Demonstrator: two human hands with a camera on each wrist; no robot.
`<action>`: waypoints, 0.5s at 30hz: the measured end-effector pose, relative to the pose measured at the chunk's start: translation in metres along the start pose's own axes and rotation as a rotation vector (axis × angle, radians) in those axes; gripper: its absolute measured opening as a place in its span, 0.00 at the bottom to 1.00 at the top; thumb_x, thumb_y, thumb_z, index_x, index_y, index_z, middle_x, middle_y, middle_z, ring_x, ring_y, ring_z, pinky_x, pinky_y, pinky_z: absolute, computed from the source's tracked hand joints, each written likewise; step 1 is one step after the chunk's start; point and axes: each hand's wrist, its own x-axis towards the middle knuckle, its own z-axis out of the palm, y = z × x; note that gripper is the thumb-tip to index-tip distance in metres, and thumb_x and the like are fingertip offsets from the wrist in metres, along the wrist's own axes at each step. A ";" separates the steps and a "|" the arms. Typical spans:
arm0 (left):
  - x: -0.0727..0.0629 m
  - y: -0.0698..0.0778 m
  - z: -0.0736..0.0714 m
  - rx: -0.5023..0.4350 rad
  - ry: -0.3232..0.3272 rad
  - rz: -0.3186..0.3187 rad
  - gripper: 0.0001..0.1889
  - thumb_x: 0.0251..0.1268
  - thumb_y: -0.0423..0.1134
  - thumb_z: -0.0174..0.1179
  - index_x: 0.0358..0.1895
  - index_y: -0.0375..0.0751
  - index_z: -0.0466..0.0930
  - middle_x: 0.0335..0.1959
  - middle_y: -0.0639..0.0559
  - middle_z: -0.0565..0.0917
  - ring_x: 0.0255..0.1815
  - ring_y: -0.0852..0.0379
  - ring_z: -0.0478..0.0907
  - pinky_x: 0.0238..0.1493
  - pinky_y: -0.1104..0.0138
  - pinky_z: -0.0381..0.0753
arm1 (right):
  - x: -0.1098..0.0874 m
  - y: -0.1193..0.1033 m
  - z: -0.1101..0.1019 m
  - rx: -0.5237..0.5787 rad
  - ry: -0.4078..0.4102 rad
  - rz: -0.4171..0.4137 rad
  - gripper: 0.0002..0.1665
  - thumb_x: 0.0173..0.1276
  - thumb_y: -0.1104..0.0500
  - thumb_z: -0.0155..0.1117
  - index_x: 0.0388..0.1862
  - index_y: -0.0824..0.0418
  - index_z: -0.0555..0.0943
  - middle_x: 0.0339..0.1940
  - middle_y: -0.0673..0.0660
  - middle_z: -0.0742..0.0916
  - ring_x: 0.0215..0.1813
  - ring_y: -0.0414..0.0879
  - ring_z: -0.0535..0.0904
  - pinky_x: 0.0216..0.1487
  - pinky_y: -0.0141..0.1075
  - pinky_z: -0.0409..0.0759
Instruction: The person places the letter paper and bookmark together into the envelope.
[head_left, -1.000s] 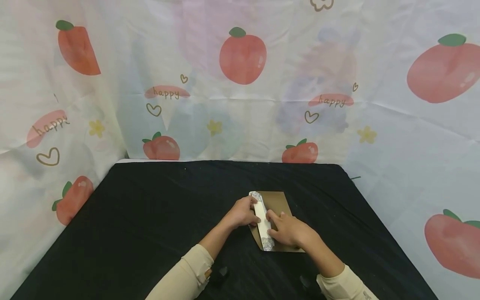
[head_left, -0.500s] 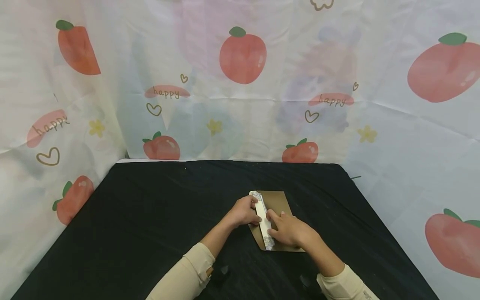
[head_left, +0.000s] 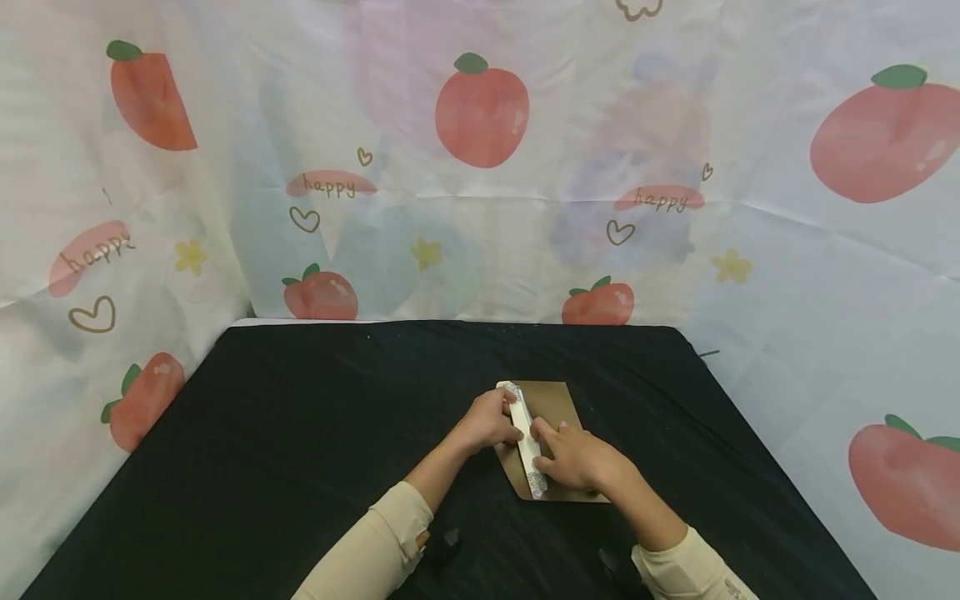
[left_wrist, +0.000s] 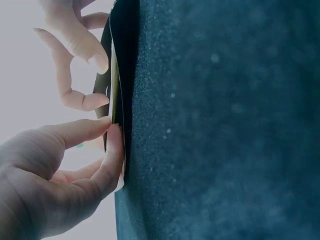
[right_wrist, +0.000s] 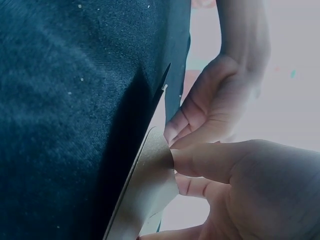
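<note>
A brown sheet of paper (head_left: 553, 402) lies on the black cloth, right of centre in the head view. Along its left side runs a pale folded strip (head_left: 529, 452) with a grey lacy pattern at both ends. My left hand (head_left: 487, 422) grips the strip from the left; in the left wrist view its thumb and finger pinch the paper's edge. From the right, my right hand (head_left: 579, 458) holds the strip's other edge, index fingertip and thumb set apart along it. In the right wrist view a brown flap (right_wrist: 155, 182) stands raised at the right thumb; part of the fingers is hidden behind it.
Black cloth (head_left: 337, 417) covers the table. Behind it and at both sides hangs a pale curtain (head_left: 420, 100) printed with red fruit, hearts and writing. Small dark objects (head_left: 450, 540) show near the forearms at the front.
Both hands keep their places on the paper. The near end of the pale strip looks slightly narrower than a second ago, and the head view has shifted very little.
</note>
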 end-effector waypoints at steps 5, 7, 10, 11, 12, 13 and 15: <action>0.002 0.000 0.000 0.042 0.020 0.004 0.32 0.48 0.22 0.76 0.60 0.26 0.76 0.44 0.41 0.84 0.41 0.52 0.79 0.42 0.63 0.82 | 0.001 0.000 0.001 0.003 -0.002 0.000 0.17 0.75 0.53 0.66 0.55 0.52 0.69 0.37 0.58 0.75 0.29 0.52 0.74 0.31 0.47 0.72; 0.002 0.001 0.000 0.052 0.022 0.004 0.32 0.48 0.23 0.76 0.60 0.27 0.76 0.45 0.41 0.84 0.42 0.51 0.79 0.43 0.62 0.82 | 0.001 0.001 0.001 0.004 -0.004 0.002 0.17 0.75 0.53 0.66 0.55 0.53 0.69 0.38 0.59 0.76 0.29 0.52 0.74 0.32 0.48 0.73; 0.002 0.003 0.001 0.059 0.026 0.004 0.31 0.48 0.23 0.77 0.60 0.27 0.76 0.45 0.41 0.83 0.42 0.51 0.78 0.44 0.62 0.82 | 0.001 0.001 0.001 0.003 -0.008 0.001 0.17 0.75 0.53 0.66 0.55 0.53 0.69 0.41 0.61 0.78 0.31 0.53 0.75 0.33 0.49 0.74; 0.002 0.003 0.001 0.060 0.027 0.007 0.31 0.48 0.23 0.77 0.59 0.27 0.76 0.44 0.41 0.83 0.42 0.51 0.78 0.44 0.62 0.82 | 0.001 0.001 0.001 0.002 -0.008 0.001 0.17 0.75 0.53 0.66 0.54 0.53 0.69 0.42 0.62 0.78 0.31 0.53 0.75 0.34 0.50 0.74; 0.002 0.003 0.002 0.059 0.028 0.010 0.31 0.47 0.22 0.77 0.59 0.27 0.76 0.44 0.41 0.84 0.41 0.51 0.78 0.44 0.62 0.82 | 0.001 0.001 0.001 0.001 -0.008 0.002 0.17 0.75 0.53 0.66 0.54 0.53 0.69 0.42 0.63 0.79 0.31 0.53 0.75 0.34 0.50 0.74; 0.002 0.003 0.002 0.059 0.030 0.012 0.31 0.47 0.22 0.77 0.59 0.27 0.76 0.43 0.41 0.84 0.41 0.51 0.78 0.44 0.62 0.81 | 0.001 0.002 0.001 0.001 -0.008 0.002 0.17 0.76 0.53 0.65 0.54 0.53 0.69 0.43 0.63 0.79 0.32 0.53 0.75 0.35 0.51 0.75; 0.003 0.004 0.003 0.057 0.035 0.022 0.31 0.45 0.22 0.77 0.57 0.26 0.77 0.42 0.41 0.85 0.40 0.51 0.79 0.43 0.63 0.81 | 0.002 0.002 0.001 -0.002 -0.006 0.001 0.17 0.76 0.53 0.65 0.54 0.53 0.69 0.43 0.64 0.79 0.32 0.53 0.75 0.35 0.51 0.75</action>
